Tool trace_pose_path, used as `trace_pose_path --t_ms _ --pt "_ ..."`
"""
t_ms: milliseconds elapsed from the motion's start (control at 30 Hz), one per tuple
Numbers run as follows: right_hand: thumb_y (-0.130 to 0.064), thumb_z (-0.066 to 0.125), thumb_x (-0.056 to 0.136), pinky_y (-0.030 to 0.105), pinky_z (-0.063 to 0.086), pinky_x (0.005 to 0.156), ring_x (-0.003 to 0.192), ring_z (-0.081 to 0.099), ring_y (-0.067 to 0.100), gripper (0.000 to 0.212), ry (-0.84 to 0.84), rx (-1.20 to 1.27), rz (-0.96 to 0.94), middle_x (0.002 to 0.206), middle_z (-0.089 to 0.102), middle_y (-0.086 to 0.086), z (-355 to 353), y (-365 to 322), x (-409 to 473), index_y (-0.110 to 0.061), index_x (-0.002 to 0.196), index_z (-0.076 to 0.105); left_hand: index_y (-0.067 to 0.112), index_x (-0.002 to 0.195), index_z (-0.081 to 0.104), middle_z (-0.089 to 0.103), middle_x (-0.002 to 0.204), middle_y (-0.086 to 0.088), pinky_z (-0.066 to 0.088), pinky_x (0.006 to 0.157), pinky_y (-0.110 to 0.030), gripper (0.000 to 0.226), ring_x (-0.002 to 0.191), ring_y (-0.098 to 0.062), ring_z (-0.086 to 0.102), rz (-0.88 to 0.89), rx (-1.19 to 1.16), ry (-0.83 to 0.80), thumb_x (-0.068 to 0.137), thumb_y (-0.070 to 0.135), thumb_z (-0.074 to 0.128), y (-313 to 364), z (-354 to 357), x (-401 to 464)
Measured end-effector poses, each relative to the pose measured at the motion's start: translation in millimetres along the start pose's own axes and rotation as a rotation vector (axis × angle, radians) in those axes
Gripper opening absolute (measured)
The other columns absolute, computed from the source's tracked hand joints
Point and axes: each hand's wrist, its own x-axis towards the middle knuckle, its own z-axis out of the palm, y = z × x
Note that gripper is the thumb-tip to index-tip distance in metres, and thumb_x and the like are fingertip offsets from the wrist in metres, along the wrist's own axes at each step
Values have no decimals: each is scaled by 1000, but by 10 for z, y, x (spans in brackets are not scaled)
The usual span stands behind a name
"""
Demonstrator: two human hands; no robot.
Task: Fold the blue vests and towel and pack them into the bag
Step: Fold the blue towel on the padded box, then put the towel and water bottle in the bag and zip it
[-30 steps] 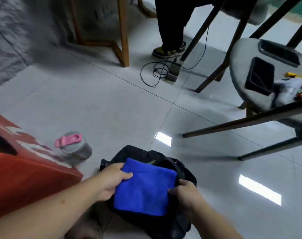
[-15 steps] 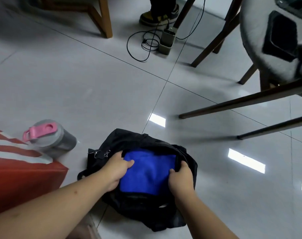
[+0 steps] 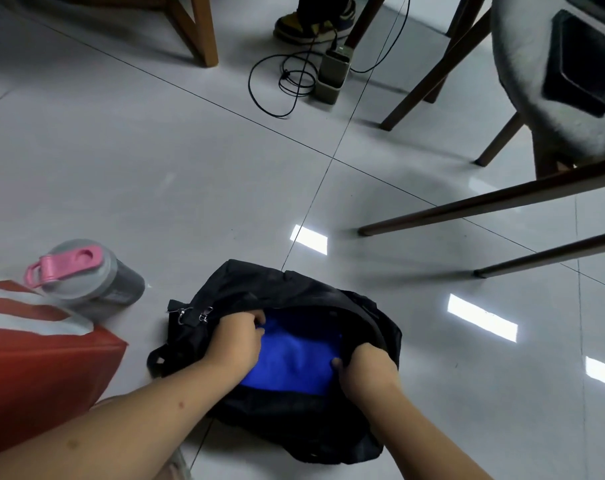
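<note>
A black bag [image 3: 294, 289] lies open on the tiled floor in front of me. A folded blue cloth [image 3: 294, 362] sits inside its opening, partly under the bag's upper rim. My left hand [image 3: 235, 341] rests on the cloth's left side, fingers curled over its top-left corner inside the bag. My right hand [image 3: 367, 368] grips the bag's right rim, with the thumb against the cloth's right edge. I cannot tell whether the cloth is a vest or the towel.
A grey bottle with a pink lid [image 3: 86, 275] stands left of the bag, beside a red and white box [image 3: 34, 358]. Dark chair legs [image 3: 484, 206] cross the right side. A charger with cables [image 3: 332, 74] and a person's shoe [image 3: 311, 26] lie farther off.
The blue cloth has gone from above the bag down into its opening. Both hands followed it in, and the bag's rim now covers its top edge.
</note>
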Motion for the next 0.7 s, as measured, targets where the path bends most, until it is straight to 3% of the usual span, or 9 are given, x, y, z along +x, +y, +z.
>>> trace_pose_path --t_ms 67,133,200,267,333,533,600,667,700 --pt "-49 52 99 33 43 65 84 68 29 36 171 -17 -177 85 71 6 20 -5 -68 -19 78 56 29 99 65 65 88 -1 45 68 -25 16 79 -20 59 116 168 0 89 19 72 5 -9 -62" --pt "-45 54 97 35 47 69 81 66 27 32 288 22 -513 82 69 3 81 -84 -126 -20 77 58 30 105 67 66 105 -6 53 72 -36 39 91 -27 65 320 458 22 72 35 86 0 67 -149" --pt "-35 62 92 31 49 98 113 63 23 25 221 18 -763 120 68 2 175 -165 -60 -21 111 69 32 128 62 51 143 -11 50 94 -45 62 127 -30 54 492 670 -15 72 45 84 19 138 -195" --pt "-33 71 88 32 23 124 148 31 25 79 12 -141 -719 163 29 6 207 -191 89 -19 156 34 30 158 23 9 168 -4 17 122 -48 76 154 -27 11 480 757 -180 94 48 60 -54 209 -153" --pt "-42 75 85 34 19 125 152 21 26 106 -61 -258 -569 168 9 4 224 -146 195 -20 162 6 29 161 -1 -5 169 4 4 125 -43 85 155 -22 -2 336 756 -252 98 54 50 -88 187 -109" --pt "-47 66 90 34 33 115 137 44 27 82 -149 -266 -462 150 44 6 281 -97 330 -20 156 25 28 158 -15 -7 169 5 16 125 -42 96 155 -25 4 201 674 -343 96 60 50 -153 218 -39" --pt "-40 66 90 34 33 115 138 42 27 81 -115 -297 -497 151 42 6 250 -154 327 -19 156 24 23 160 -8 1 169 1 28 120 -43 93 153 -28 15 208 651 -348 97 49 55 -74 149 -99" --pt "-32 64 89 33 33 115 140 40 25 80 -59 -321 -565 154 39 3 117 -263 227 -18 157 23 19 156 24 34 158 -5 45 107 -42 70 139 -30 43 282 597 -285 97 31 59 45 -11 -204" --pt "-30 62 90 31 36 114 139 43 21 73 -27 -282 -617 152 43 0 -2 -327 135 -20 155 32 20 141 44 53 139 -5 52 95 -41 48 123 -29 57 378 543 -172 95 24 59 90 -126 -282"
